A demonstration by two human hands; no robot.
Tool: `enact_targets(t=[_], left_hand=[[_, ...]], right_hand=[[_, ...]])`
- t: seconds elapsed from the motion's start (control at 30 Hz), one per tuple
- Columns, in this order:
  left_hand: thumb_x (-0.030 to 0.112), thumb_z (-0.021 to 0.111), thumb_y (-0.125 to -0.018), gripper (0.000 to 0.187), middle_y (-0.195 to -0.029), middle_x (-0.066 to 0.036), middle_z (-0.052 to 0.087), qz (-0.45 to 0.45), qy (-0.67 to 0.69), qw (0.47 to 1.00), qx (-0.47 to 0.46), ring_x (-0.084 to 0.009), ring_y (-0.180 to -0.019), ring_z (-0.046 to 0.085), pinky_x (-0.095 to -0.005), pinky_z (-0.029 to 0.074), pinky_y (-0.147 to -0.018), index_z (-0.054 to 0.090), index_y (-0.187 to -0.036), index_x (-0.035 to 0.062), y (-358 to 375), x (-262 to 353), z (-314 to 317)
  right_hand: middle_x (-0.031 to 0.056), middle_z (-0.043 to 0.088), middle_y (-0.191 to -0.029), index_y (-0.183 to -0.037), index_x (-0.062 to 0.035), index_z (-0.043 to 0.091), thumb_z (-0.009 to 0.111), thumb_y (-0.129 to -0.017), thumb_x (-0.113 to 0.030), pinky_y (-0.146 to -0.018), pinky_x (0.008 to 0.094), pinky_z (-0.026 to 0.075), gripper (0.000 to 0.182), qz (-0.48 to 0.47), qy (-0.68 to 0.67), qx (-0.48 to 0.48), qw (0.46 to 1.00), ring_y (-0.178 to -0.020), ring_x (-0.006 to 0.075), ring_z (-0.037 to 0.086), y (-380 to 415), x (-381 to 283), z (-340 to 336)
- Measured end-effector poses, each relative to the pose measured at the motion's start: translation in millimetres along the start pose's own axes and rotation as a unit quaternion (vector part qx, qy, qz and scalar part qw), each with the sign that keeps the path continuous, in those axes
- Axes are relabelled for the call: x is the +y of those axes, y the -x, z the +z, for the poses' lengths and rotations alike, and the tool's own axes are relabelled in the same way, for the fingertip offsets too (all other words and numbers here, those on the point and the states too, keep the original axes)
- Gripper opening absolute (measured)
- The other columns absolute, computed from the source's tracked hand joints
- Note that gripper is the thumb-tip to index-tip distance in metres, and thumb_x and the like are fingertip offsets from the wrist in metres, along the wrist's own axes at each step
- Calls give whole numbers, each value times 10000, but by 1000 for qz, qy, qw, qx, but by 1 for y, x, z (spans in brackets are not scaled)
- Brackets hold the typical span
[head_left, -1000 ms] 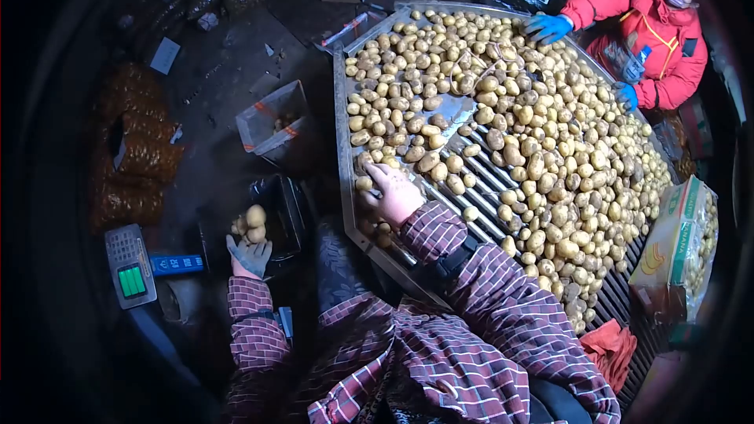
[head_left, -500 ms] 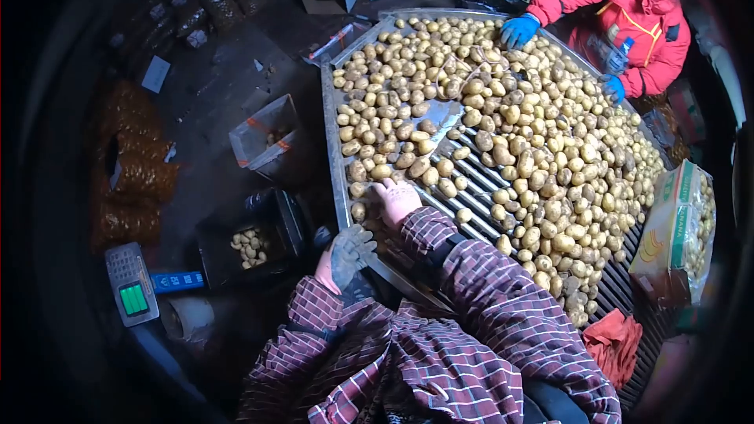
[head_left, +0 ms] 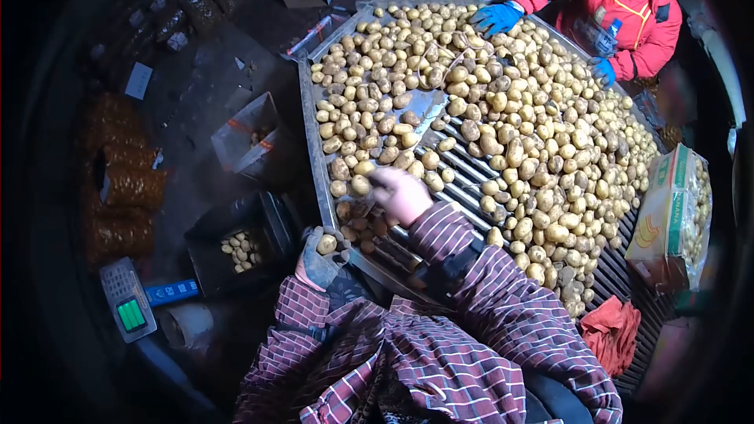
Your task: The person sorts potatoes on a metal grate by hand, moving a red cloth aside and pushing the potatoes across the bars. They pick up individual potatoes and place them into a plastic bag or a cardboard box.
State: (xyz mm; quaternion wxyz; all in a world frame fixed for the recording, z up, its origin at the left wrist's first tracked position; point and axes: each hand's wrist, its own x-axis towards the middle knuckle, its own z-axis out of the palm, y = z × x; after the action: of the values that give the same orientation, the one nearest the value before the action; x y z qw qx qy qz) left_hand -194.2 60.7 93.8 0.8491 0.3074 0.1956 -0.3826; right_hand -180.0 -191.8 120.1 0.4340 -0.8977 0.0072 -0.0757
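In the head view, my left hand (head_left: 317, 265), in a pink glove with a grey palm, is closed round a potato (head_left: 326, 244) beside the metal rim of the sorting table. My right hand (head_left: 402, 195) reaches over the table's near left part, right by several loose potatoes (head_left: 360, 184). Motion smears its fingers, so whether they grip anything cannot be made out. Below that hand, darker potatoes (head_left: 366, 229) lie in shadow near the rim. A large heap of potatoes (head_left: 542, 157) covers most of the slatted table (head_left: 463, 177).
Across the table, a person in a red jacket (head_left: 640, 23) rests a blue-gloved hand on the heap. A black crate (head_left: 206, 247) holding some potatoes, a scale (head_left: 128, 302) and a clear bin (head_left: 243, 137) stand left. Right are a banana box (head_left: 664, 216) and red cloth (head_left: 611, 335).
My left hand, open and without a potato before, now holds one. My right hand has shifted slightly and blurred. The whole view has moved a little; the other person's far hand has spread on the heap.
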Motion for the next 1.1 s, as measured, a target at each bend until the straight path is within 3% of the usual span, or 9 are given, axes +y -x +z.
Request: enact_targets(t=[0.23,0.37,0.57,0.7,0.77,0.83,0.93,1.0,1.1], left_hand=[[183,557,-919,167,-913,-108,644,41,-56,998,8,-249,-789,634,-370,540,-665,591,-1030,62,-2,0,-3],[88,587,-885,216,-932,-136,656,8,-66,998,-1,-272,-871,660,-422,563,-766,576,-1084,4,-8,-1,-8],[49,617,-851,409,-1162,-178,584,-7,-70,997,-42,-343,-1063,597,-473,499,-930,485,-1235,5,-18,1,-25],[104,627,-839,650,-1385,-171,432,5,-72,993,-95,-341,-1192,518,-482,471,-945,313,-1407,95,0,4,12],[85,616,-838,736,-1373,-153,452,20,-50,989,-141,-322,-1181,535,-436,503,-898,236,-1465,143,9,-1,31],[64,600,-844,692,-1283,-125,512,-10,-66,994,-87,-273,-1115,562,-395,529,-734,292,-1441,230,2,3,6],[49,588,-854,513,-1274,-145,520,56,103,989,-94,-265,-1035,587,-335,528,-663,458,-1325,206,19,19,-11],[81,587,-871,466,-1293,-158,514,130,96,985,-67,-283,-1113,558,-340,533,-686,469,-1306,199,27,46,-43],[260,578,-910,483,-1361,-145,461,171,119,977,53,-323,-1310,376,-445,382,-1029,431,-1313,37,47,91,-113]], right_hand=[[123,611,-1007,-1105,-81,610,676,-760,-199,-863,395,469,370,56,121,135,982,-953,315,580,-6,85,-33],[104,577,-1033,-1051,-161,617,684,-736,-345,-788,418,445,371,42,341,1,939,-958,268,571,-31,69,-6],[152,591,-1003,-1020,-90,624,671,-726,-417,-757,418,496,442,98,386,-123,909,-894,302,625,-38,76,-5],[175,647,-991,-1064,-15,618,732,-741,-415,-862,390,493,527,249,15,-97,964,-945,315,630,-21,30,-26],[188,664,-951,-1058,-22,631,706,-778,-431,-850,393,496,502,70,-64,-84,992,-913,341,637,-3,9,4],[187,662,-941,-1068,-53,635,681,-798,-440,-839,409,495,474,0,-141,-228,963,-910,356,634,6,-36,1],[198,644,-1008,-1081,-70,640,646,-810,-469,-840,434,488,482,29,6,-150,988,-959,369,612,-20,-22,12],[165,606,-1091,-1136,-126,633,631,-811,-454,-866,433,487,462,35,103,-76,991,-1014,333,592,-56,4,15],[187,518,-1265,-1248,-154,569,637,-805,-479,-948,441,446,553,43,146,-54,987,-1132,368,521,-114,24,20]])
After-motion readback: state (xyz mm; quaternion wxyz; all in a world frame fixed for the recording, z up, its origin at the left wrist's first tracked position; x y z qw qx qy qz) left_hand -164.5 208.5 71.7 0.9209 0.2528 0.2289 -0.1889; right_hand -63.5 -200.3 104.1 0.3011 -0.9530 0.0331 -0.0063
